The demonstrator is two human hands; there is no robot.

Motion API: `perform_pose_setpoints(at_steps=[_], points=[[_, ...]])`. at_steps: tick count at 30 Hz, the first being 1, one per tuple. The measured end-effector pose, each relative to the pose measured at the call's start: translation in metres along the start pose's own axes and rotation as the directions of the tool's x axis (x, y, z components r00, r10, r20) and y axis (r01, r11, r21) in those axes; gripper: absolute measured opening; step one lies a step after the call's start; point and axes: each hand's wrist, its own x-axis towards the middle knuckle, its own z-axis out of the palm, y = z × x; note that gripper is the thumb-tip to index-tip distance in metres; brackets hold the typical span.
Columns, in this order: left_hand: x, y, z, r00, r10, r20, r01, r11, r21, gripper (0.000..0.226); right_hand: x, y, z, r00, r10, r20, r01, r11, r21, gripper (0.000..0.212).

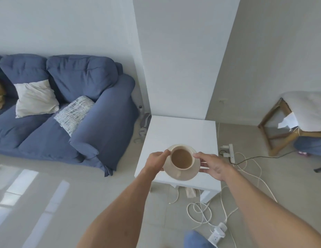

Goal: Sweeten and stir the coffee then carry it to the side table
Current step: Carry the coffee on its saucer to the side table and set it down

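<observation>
A cream cup of milky coffee (182, 158) stands on a cream saucer (187, 174). Both are held over the near part of the white side table (183, 129). My left hand (156, 161) grips the saucer's left rim, with the thumb near the cup's edge. On the other side, my right hand (212, 164) holds the saucer's right rim, fingers spread along it. I cannot tell whether the saucer touches the tabletop or hovers just above it.
A blue sofa (70, 111) with cushions stands left of the table. White cables (204, 212) and power strips (231, 153) lie on the floor under and right of the table. A wooden stool (281, 126) with white cloth is at the right. A wall column rises behind the table.
</observation>
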Motion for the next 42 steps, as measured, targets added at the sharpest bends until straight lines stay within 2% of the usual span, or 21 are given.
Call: perform_pose_setpoints(at_steps=[8, 13, 21, 28, 32, 42], points=[[0.041, 0.012, -0.005, 0.997, -0.004, 0.078, 0.002, 1.0, 0.025, 0.06, 0.025, -0.016, 0.002, 0.998, 0.018, -0.059, -0.016, 0.999, 0.036, 0.004], [0.08, 0.024, -0.008, 0.996, -0.014, 0.086, 0.012, 1.0, 0.027, 0.068, 0.06, -0.033, 0.001, 0.997, 0.022, -0.081, -0.019, 0.999, 0.031, 0.008], [0.151, 0.051, -0.01, 0.998, 0.008, 0.055, -0.013, 0.995, 0.097, 0.065, 0.127, -0.069, -0.006, 0.998, 0.042, -0.041, -0.039, 0.997, 0.062, 0.006], [0.214, 0.062, -0.005, 0.996, -0.007, 0.084, -0.004, 0.992, 0.128, 0.052, 0.19, -0.094, -0.019, 0.996, 0.079, -0.029, -0.078, 0.995, 0.057, 0.005], [0.244, 0.063, -0.004, 0.994, -0.026, 0.108, 0.011, 0.99, 0.14, 0.039, 0.223, -0.097, -0.024, 0.992, 0.122, -0.022, -0.121, 0.991, 0.057, 0.005], [0.314, 0.048, 0.002, 0.989, -0.085, 0.122, 0.067, 0.988, 0.141, 0.039, 0.298, -0.082, -0.036, 0.982, 0.188, 0.012, -0.189, 0.979, 0.078, 0.008]])
